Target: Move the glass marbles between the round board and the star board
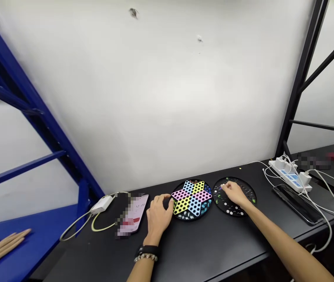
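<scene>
A round Chinese checkers board (190,197) with a pink, yellow and blue star lies on the black desk, coloured pieces sorted around its rim. My left hand (158,212) is at its left edge, thumb and fingers apart in a curve, holding nothing that I can see. To the right lies a round black tray (230,204) with small hollows and several white and green pieces. Above its upper left part my right hand (233,192) is closed in a pinch. Whatever sits between those fingertips is too small to make out.
A phone with a pink screen (133,215) and a white adapter (101,204) with cables lie at left. On the right are a dark phone (297,204) and a white power strip (291,176) with trailing cords. A white wall (178,98) stands behind the black desk (196,243).
</scene>
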Demonstrator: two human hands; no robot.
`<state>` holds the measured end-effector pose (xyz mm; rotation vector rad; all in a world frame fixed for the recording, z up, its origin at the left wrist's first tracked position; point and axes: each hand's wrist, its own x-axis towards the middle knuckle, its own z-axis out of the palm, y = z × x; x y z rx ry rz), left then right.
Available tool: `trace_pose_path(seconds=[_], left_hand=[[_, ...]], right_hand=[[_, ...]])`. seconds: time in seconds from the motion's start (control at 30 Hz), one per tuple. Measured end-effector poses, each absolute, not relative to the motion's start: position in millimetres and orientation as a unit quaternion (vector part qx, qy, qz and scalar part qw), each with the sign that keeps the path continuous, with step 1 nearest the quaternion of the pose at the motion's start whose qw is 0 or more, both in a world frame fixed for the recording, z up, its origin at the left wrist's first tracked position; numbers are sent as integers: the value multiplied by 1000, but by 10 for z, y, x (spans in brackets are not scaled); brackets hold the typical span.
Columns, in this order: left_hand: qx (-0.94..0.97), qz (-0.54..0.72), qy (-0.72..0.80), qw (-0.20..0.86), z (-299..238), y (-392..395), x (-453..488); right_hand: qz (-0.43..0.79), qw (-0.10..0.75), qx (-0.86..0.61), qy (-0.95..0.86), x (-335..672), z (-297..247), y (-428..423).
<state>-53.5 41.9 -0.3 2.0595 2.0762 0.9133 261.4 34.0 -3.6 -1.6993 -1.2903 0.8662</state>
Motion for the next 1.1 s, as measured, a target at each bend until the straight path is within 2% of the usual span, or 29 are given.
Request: trace_pose_path(seconds=[0.13, 0.23, 0.4, 0.73, 0.87, 0.93, 1.0, 1.1], left_hand=[[671, 304, 675, 40, 16, 384, -517], [665, 307, 680, 34, 18, 367, -516], [667, 308, 677, 31, 21, 360, -513], [673, 296, 678, 27, 29, 376, -517], [670, 303, 677, 26, 34, 359, -514], [667, 303, 680, 29, 36, 353, -516], [667, 304, 680, 30, 35, 353, -520], [670, 307, 675, 29, 31, 355, -521]], right_hand=[[70, 148, -685, -709, 2359, -96, 261], [4, 72, -662, -746, 2251, -123, 217], [-2, 27, -599, -801, 2243, -69, 210], [0, 39, -603, -797, 2354, -30, 197], [30, 86, -609, -788, 2409, -88, 245], [76, 164, -614, -768, 2434, -125, 299], [156, 307, -613, -711, 2472, -140, 360], [343, 554, -569, -501, 2625, -75, 419]])
